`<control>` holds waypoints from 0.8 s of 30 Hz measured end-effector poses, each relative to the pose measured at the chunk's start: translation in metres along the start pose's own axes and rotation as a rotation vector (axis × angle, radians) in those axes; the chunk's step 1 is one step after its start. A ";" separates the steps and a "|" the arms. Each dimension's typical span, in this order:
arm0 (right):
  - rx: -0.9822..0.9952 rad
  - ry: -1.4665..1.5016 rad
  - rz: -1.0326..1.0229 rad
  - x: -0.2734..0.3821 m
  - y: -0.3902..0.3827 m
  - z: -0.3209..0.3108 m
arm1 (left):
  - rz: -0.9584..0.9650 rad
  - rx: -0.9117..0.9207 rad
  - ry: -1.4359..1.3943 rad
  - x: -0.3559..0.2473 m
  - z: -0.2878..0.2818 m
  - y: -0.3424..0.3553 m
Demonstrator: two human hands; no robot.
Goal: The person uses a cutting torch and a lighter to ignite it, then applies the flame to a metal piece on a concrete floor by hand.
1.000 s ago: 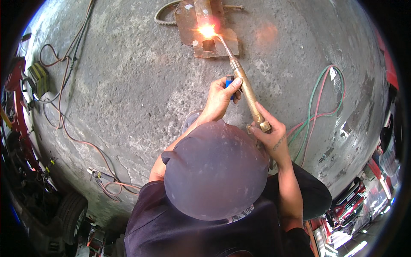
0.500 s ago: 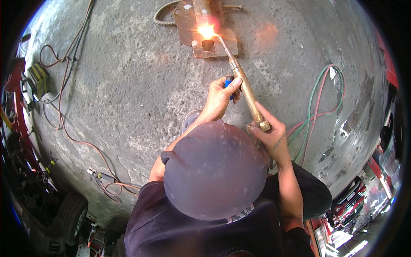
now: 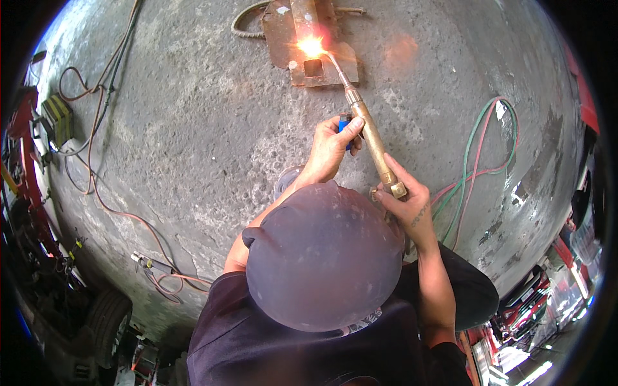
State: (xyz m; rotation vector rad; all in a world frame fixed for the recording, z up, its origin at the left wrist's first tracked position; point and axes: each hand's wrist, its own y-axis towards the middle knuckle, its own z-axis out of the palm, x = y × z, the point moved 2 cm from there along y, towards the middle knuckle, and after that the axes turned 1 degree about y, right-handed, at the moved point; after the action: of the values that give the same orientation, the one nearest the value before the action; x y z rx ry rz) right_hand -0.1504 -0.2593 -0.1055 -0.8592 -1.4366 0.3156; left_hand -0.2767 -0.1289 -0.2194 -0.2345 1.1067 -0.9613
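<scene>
A brass gas torch (image 3: 372,143) slants up and away, its lit tip against a rusty steel piece (image 3: 345,61) with a square hole. White-orange glare hides the metal where the flame meets it. My left hand (image 3: 333,143) is closed around a blue lighter (image 3: 345,132), its thumb pressed on the torch handle near the front. At the handle's rear end, my right hand (image 3: 407,199) grips the torch with thumb and fingers by the brass fittings and a small knob (image 3: 373,192). A grey cap (image 3: 325,257) covers the view below my hands.
Green and red hoses (image 3: 473,170) loop over the concrete floor on the right. Brown and black hoses (image 3: 96,154) run along the left, beside a yellow-and-black box (image 3: 58,120). A tyre (image 3: 109,325) stands at lower left. Behind the steel lies a rope-like loop (image 3: 239,24).
</scene>
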 end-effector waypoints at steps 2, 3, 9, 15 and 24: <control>-0.002 -0.005 -0.011 -0.002 0.000 0.000 | 0.000 0.003 0.004 0.001 0.000 0.000; -0.002 -0.005 -0.011 -0.002 0.000 0.000 | 0.002 0.002 0.006 0.002 -0.001 0.001; -0.002 -0.013 -0.011 -0.002 0.000 -0.001 | -0.001 -0.005 -0.001 0.001 0.000 0.001; 0.005 -0.009 -0.007 0.001 0.000 -0.001 | -0.002 -0.011 -0.001 0.001 -0.001 0.001; 0.056 0.072 -0.027 0.000 -0.001 -0.004 | -0.001 0.000 -0.011 0.000 0.001 0.000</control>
State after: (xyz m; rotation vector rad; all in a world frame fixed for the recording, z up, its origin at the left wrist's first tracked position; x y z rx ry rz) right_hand -0.1467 -0.2610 -0.1044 -0.7980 -1.3653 0.3002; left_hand -0.2759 -0.1286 -0.2190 -0.2404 1.0968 -0.9596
